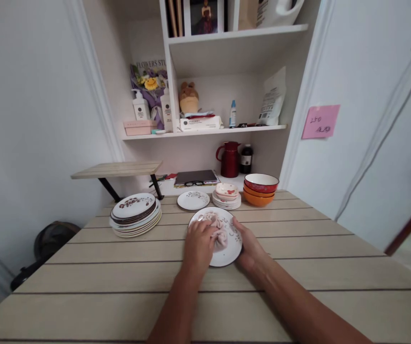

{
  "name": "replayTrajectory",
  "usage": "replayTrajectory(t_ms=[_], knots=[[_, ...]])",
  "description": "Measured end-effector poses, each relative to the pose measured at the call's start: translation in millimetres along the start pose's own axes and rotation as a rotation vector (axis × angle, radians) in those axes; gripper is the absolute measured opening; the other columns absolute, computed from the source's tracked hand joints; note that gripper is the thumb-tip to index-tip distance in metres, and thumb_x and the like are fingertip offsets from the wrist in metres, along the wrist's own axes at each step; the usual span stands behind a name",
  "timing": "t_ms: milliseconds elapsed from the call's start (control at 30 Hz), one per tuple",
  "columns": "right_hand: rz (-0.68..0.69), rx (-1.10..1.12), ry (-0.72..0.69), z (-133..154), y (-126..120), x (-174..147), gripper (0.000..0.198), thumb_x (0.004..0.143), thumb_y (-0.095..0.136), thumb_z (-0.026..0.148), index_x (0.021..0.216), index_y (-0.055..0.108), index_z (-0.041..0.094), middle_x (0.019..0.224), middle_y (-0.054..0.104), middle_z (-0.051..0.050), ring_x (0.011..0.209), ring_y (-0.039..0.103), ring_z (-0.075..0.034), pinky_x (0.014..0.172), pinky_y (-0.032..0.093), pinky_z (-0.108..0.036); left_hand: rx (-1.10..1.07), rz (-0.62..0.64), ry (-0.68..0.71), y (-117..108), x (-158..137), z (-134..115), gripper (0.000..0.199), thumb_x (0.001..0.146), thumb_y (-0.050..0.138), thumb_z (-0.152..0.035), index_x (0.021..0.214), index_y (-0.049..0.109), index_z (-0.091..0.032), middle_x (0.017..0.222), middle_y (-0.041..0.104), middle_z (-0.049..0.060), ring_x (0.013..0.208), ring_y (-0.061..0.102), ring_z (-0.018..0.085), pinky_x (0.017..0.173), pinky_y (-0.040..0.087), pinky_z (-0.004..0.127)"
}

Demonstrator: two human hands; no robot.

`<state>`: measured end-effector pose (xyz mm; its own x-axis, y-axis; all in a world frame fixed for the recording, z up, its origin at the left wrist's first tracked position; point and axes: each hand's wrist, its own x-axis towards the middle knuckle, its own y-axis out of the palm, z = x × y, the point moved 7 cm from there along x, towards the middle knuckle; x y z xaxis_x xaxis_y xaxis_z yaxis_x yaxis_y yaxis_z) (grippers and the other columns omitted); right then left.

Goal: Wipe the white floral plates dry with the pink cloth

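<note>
Pressing a pink cloth (220,234) flat, the left hand (198,246) bears down on the white plate (226,255) lying on the desk (119,277); the right hand (250,248) closes its grip on the plate's right rim, stacked plates (135,217) well left

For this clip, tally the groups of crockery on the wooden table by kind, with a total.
Single plates lying alone: 2, the plate being wiped with a cloth under the left hand while the right hand steadies its rim, and a small plate behind it.
Stacks of plates: 2, large and small.
Stacks of bowls: 1.
Total: 5 groups.
</note>
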<state>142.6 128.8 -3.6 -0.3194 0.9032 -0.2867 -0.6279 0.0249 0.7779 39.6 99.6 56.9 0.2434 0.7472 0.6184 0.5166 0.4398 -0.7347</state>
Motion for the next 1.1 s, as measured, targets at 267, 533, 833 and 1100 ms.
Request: replayTrajectory(t_ms=[267, 533, 833, 1100], knots=[[0.006, -0.024, -0.009, -5.8, 5.2, -1.8, 0.038, 0.087, 0.057, 0.040, 0.109, 0.064, 0.010, 0.083, 0.075, -0.009, 0.073, 0.069, -0.020, 0.082, 0.051, -0.033, 0.027, -0.024, 0.012, -0.7, 0.0, -5.8, 0.025, 0.083, 0.062, -0.016, 0.104, 0.067, -0.030, 0.118, 0.062, 0.002, 0.113, 0.052, 0.020, 0.108, 0.032, 0.046], [-0.075, -0.027, -0.010, -0.6, -6.6, 1.1, 0.049, 0.084, 0.057, 0.045, 0.120, 0.060, 0.012, 0.098, 0.075, -0.013, 0.094, 0.069, -0.028, 0.093, 0.048, -0.043, 0.198, -0.101, -0.236, -20.4, -1.2, 18.2, 0.020, 0.083, 0.058, -0.013, 0.097, 0.068, -0.024, 0.112, 0.065, 0.005, 0.106, 0.054, 0.022, 0.095, 0.041, 0.041], [0.103, 0.035, 0.088, -6.3, 2.9, 1.3, 0.042, 0.084, 0.057, 0.047, 0.098, 0.067, 0.009, 0.090, 0.075, -0.015, 0.091, 0.070, -0.026, 0.090, 0.049, -0.039, -0.028, -0.023, 0.081, 9.6, -4.5, -26.9, 0.022, 0.086, 0.055, -0.014, 0.099, 0.068, -0.025, 0.116, 0.066, 0.003, 0.107, 0.057, 0.020, 0.094, 0.047, 0.038], [0.067, -0.036, 0.081, -13.6, 8.0, -1.7, 0.047, 0.080, 0.063, 0.046, 0.110, 0.065, 0.011, 0.097, 0.075, -0.013, 0.096, 0.069, -0.026, 0.093, 0.048, -0.039, 0.121, -0.114, -0.096, -12.5, 1.7, 2.1, 0.031, 0.084, 0.056, -0.012, 0.104, 0.066, -0.034, 0.130, 0.060, 0.000, 0.125, 0.047, 0.026, 0.109, 0.024, 0.061]])
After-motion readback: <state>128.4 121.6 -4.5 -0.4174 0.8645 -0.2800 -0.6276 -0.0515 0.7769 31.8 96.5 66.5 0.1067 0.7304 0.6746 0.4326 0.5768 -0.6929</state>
